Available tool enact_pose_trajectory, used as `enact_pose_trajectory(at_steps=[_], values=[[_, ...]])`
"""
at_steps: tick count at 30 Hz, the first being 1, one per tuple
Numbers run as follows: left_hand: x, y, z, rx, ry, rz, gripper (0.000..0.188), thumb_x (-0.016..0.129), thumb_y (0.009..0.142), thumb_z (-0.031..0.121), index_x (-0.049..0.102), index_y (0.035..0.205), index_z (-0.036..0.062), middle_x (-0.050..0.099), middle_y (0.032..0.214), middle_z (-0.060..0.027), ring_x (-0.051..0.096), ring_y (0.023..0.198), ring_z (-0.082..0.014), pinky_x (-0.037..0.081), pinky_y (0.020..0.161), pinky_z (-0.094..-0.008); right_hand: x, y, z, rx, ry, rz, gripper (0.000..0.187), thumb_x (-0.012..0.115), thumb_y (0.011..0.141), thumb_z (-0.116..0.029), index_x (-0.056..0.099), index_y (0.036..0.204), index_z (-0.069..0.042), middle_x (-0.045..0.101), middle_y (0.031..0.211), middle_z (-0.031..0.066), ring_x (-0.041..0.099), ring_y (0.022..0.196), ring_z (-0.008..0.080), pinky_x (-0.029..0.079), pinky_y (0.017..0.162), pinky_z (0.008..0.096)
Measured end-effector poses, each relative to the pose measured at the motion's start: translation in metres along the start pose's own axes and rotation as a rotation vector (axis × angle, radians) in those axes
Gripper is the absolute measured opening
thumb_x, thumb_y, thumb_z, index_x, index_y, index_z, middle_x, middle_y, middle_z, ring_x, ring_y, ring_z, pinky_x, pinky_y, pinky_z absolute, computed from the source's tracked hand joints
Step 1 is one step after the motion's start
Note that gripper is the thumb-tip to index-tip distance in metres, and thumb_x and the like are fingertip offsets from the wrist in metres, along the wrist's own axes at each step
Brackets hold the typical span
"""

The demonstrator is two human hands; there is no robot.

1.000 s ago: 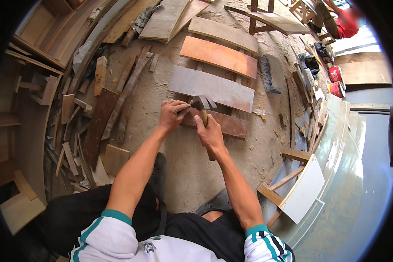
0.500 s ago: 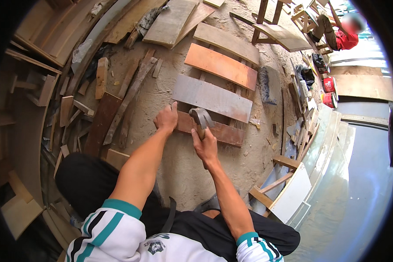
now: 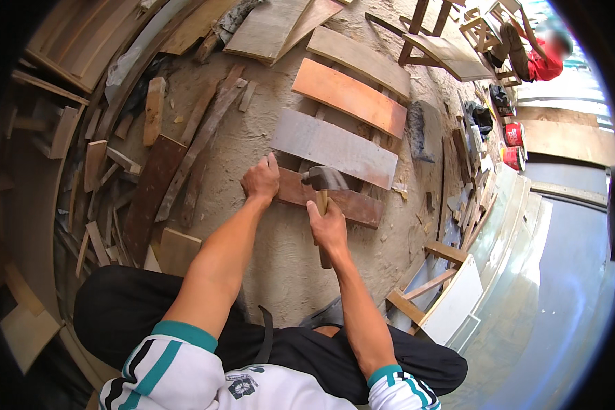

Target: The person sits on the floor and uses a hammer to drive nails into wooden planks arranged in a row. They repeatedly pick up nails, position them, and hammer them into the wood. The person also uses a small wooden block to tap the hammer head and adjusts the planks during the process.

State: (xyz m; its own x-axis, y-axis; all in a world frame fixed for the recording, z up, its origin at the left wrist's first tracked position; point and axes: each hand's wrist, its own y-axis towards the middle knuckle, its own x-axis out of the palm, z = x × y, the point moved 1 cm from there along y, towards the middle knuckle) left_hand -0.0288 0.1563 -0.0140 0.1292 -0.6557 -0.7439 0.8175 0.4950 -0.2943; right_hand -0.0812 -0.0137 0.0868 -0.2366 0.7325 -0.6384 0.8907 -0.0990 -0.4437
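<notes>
On the sandy ground lies a slatted wooden frame: a reddish-brown board [image 3: 359, 207] nearest me, then a grey board [image 3: 335, 147], an orange board [image 3: 348, 98] and a plain brown board [image 3: 359, 63], all laid across two narrow rails. My left hand [image 3: 260, 180] is closed at the left end of the reddish-brown board; its fingertips are partly hidden. My right hand [image 3: 329, 225] grips a claw hammer [image 3: 323, 258] by its wooden handle. The hammer's metal head, slightly blurred, is over the reddish-brown board. Whether it touches the wood, I cannot tell.
Scrap wood [image 3: 150, 184] is heaped at the left. Plywood pieces [image 3: 266, 31] lie at the far side. A wooden stool [image 3: 444, 55] lies tipped at the far right, near a person in red [image 3: 545, 61]. Red buckets [image 3: 512, 157] and a small white-topped frame [image 3: 451, 301] are on the right.
The hammer head has swung to the right and its handle now shows below my right hand. My left hand stays at the board's left end. The view has shifted slightly.
</notes>
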Motion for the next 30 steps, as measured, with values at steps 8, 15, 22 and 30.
enact_pose_trajectory(at_steps=[8,15,22,30], values=[[-0.001,0.003,-0.007,-0.025,0.006,-0.006,0.054,0.035,0.101,0.046,0.071,0.096,0.0056,0.07,0.093,-0.0267,0.065,0.091,-0.0494,0.05,0.084,-0.057,-0.017,-0.025,-0.052,-0.348,0.122,0.207,0.02,0.063,0.095,-0.019,0.058,0.097,0.0,0.062,0.066,0.0197,0.063,0.062,0.0329,0.048,0.057,0.0424],[0.0,0.001,-0.002,-0.018,0.001,-0.004,0.054,0.036,0.101,0.046,0.071,0.095,0.0054,0.069,0.093,-0.0265,0.065,0.091,-0.0494,0.05,0.084,-0.057,0.016,-0.008,-0.004,-0.174,0.076,0.191,0.035,0.063,0.094,-0.032,0.058,0.092,0.003,0.058,0.065,0.0177,0.056,0.057,0.0217,0.046,0.058,0.0412],[-0.001,0.001,-0.002,-0.025,0.01,0.003,0.053,0.036,0.101,0.046,0.071,0.094,0.0056,0.07,0.091,-0.0265,0.065,0.091,-0.0492,0.05,0.084,-0.0569,0.024,-0.025,-0.004,-0.39,0.226,0.36,0.025,0.065,0.095,-0.022,0.061,0.091,0.003,0.059,0.066,0.0135,0.058,0.063,0.0161,0.046,0.059,0.0347],[-0.002,0.002,-0.004,-0.034,0.049,-0.002,0.054,0.036,0.101,0.046,0.071,0.094,0.0067,0.07,0.092,-0.0265,0.066,0.091,-0.0492,0.05,0.083,-0.0569,0.014,-0.022,-0.01,-0.113,0.196,0.198,0.023,0.062,0.094,-0.023,0.06,0.106,-0.004,0.066,0.075,0.0235,0.067,0.068,0.042,0.05,0.062,0.0447]])
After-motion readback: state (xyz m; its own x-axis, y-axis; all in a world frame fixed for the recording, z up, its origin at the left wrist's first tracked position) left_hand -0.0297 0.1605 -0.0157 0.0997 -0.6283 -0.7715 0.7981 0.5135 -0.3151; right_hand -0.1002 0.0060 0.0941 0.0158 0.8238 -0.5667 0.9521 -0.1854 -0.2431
